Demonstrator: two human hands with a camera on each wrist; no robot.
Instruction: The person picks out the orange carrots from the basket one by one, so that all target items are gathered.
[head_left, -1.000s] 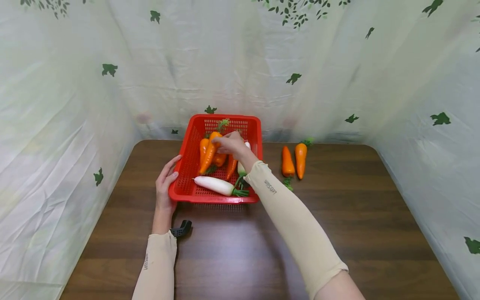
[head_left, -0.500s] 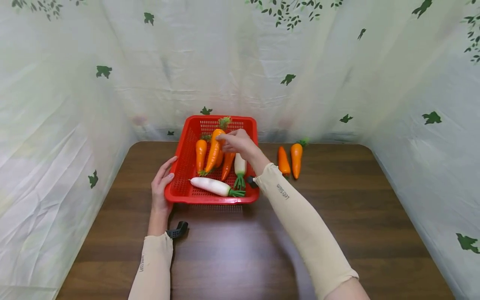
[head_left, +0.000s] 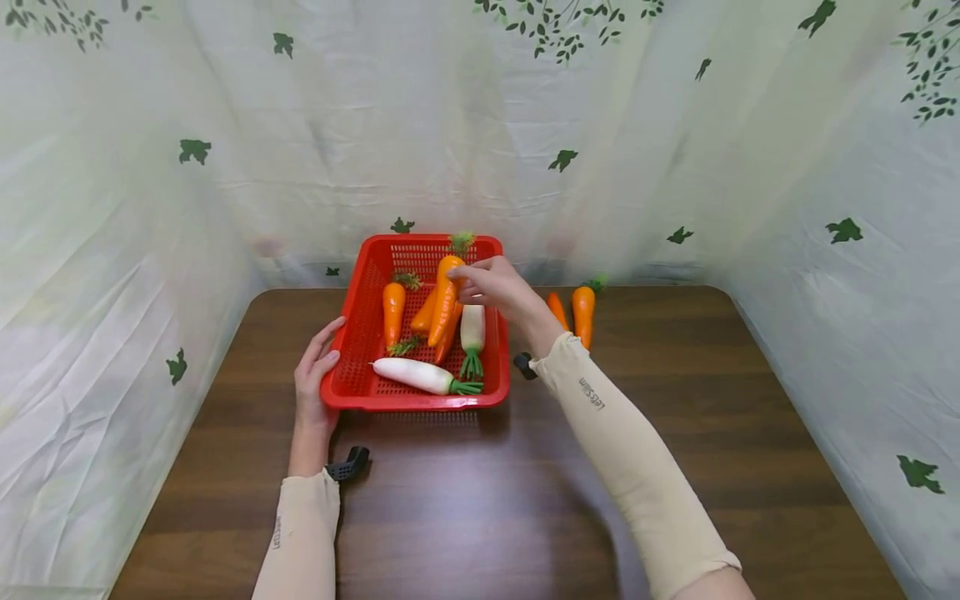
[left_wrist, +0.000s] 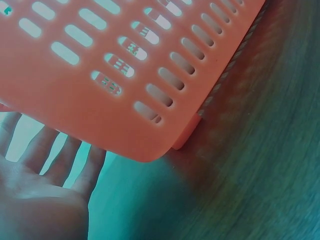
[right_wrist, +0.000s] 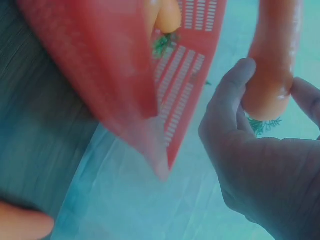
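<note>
In the head view my right hand (head_left: 498, 287) pinches an orange carrot (head_left: 446, 292) by its thick upper end, inside the red basket (head_left: 337, 385). The right wrist view shows thumb and fingers on both sides of that carrot (right_wrist: 274, 55), with leafy green beyond. My left hand (head_left: 313, 375) rests against the basket's left side. In the left wrist view its fingers (left_wrist: 65, 155) look fairly straight and spread, their tips hidden behind the basket wall. Other carrots (head_left: 393, 315) lie in the basket, with a white radish (head_left: 412, 375) across the front and another radish (head_left: 472, 329) at right.
Two more carrots (head_left: 582, 312) lie on the brown wooden table (head_left: 675, 400) right of the basket, partly hidden by the right sleeve. A pale curtain (head_left: 450, 125) with green leaf prints hangs at the back and sides.
My right hand has moved rightward over the basket with the carrot, uncovering more of the left carrots and the right radish. My left hand stays at the basket. The head view has shifted slightly.
</note>
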